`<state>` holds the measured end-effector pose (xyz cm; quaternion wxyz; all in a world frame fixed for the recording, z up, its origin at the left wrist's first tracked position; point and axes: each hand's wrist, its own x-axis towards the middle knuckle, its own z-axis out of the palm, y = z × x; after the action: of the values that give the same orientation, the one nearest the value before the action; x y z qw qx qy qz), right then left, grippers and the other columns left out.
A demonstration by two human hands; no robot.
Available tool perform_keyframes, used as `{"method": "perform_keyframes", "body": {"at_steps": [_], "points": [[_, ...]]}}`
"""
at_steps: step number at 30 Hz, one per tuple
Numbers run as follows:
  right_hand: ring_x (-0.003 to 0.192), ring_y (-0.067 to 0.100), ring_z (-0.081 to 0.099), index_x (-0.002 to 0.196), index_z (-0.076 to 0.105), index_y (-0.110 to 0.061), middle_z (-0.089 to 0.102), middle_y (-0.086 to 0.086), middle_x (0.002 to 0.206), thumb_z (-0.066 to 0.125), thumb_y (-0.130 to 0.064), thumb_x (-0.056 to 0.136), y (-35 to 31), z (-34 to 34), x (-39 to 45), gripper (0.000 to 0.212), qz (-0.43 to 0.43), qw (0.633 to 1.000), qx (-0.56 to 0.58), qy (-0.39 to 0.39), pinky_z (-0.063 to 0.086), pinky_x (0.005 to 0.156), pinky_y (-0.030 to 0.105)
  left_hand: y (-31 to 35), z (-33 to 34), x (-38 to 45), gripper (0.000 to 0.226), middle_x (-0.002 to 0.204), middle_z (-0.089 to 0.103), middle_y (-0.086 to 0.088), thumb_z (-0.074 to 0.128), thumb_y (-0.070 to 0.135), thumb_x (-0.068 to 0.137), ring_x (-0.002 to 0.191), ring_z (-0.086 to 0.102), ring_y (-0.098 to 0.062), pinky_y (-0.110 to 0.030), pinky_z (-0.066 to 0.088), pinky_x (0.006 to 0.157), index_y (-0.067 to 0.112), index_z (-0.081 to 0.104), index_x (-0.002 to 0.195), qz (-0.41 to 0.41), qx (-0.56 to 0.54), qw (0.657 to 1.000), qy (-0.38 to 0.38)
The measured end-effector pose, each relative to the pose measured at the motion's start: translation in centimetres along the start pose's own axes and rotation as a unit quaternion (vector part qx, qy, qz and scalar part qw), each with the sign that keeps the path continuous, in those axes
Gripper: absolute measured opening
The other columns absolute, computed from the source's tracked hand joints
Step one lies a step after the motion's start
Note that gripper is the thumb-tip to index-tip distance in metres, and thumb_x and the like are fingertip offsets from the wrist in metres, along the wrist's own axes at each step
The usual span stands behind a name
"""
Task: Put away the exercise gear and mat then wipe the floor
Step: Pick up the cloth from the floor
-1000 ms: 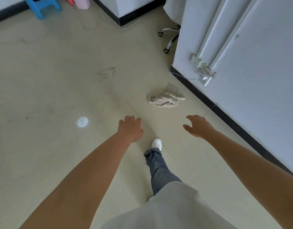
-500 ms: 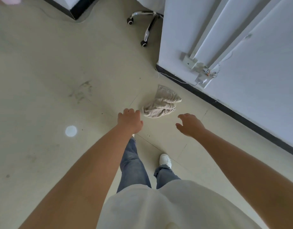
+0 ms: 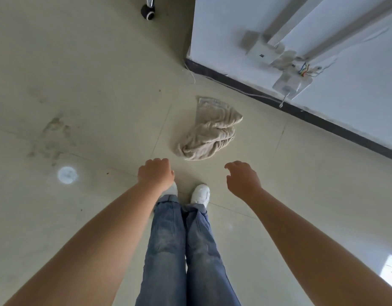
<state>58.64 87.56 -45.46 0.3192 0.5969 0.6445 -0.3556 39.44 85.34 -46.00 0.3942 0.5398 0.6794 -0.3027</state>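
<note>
One pale round spot (image 3: pixel 67 175) marks the floor (image 3: pixel 91 85) well left of the left hand (image 3: pixel 155 174), which hangs loosely curled, holding nothing. One crumpled beige cloth (image 3: pixel 209 132) lies just ahead, between both hands, touching neither. The right hand (image 3: pixel 242 178) is half open, fingers (image 3: pixel 231 166) bent, empty. Two white shoes (image 3: pixel 200 195) stand together below the hands. Since half a second ago the person has stepped closer; the cloth looks larger.
</note>
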Motion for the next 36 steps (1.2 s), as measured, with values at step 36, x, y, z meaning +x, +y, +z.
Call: {"method": "perform_keyframes", "body": {"at_steps": [36], "points": [[0.113, 0.031, 0.047, 0.11, 0.06, -0.004, 0.06, 0.012, 0.112, 0.044, 0.0, 0.085, 5.4, 10.4, 22.0, 0.03, 0.037, 0.995, 0.017, 0.088, 0.03, 0.102, 0.034, 5.5, 10.5, 21.5, 0.026, 0.106, 0.069, -0.013, 0.051, 0.018, 0.095, 0.094, 0.062, -0.027, -0.023, 0.04, 0.073, 0.005, 0.063, 0.115, 0.022, -0.371, 0.926, 0.071]]}}
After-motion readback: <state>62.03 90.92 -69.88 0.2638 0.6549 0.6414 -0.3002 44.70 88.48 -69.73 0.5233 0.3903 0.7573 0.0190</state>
